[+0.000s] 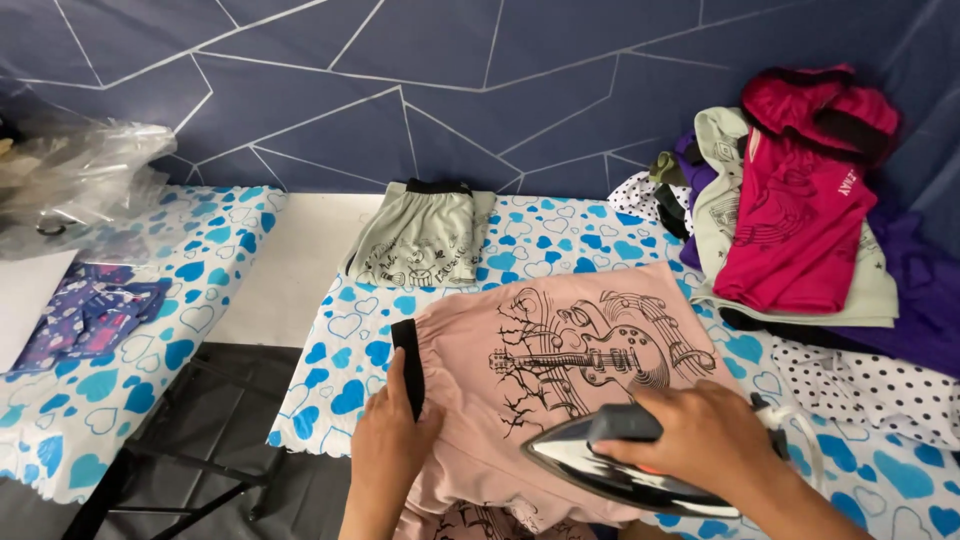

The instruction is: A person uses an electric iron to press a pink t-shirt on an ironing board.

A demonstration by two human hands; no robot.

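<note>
The right hand [715, 435] has its grip clenched around the dark handle of a clothes iron [615, 470], whose shiny soleplate rests on the lower part of a pink garment [560, 360] printed with a black guitar design. The left hand [392, 440] lies flat and released on the garment's left edge, fingers touching its black waistband [407, 365]. The garment is spread on a bench [340, 375] covered in white cloth with blue hearts. Behind it, near the wall, sits a folded pale green garment [420, 240] with a dark waistband, well apart from the iron. To the right a heap of clothes crowds the bench: a magenta garment [795, 215] on top, a pale green one beneath, purple cloth and white polka-dot fabric [870, 390] just beside the pink garment's right edge. The iron's white cord [805, 435] trails past the right wrist. On the left, a second heart-patterned surface carries a folded purple printed cloth [90, 310] and a crumpled clear plastic bag [80, 180].
</note>
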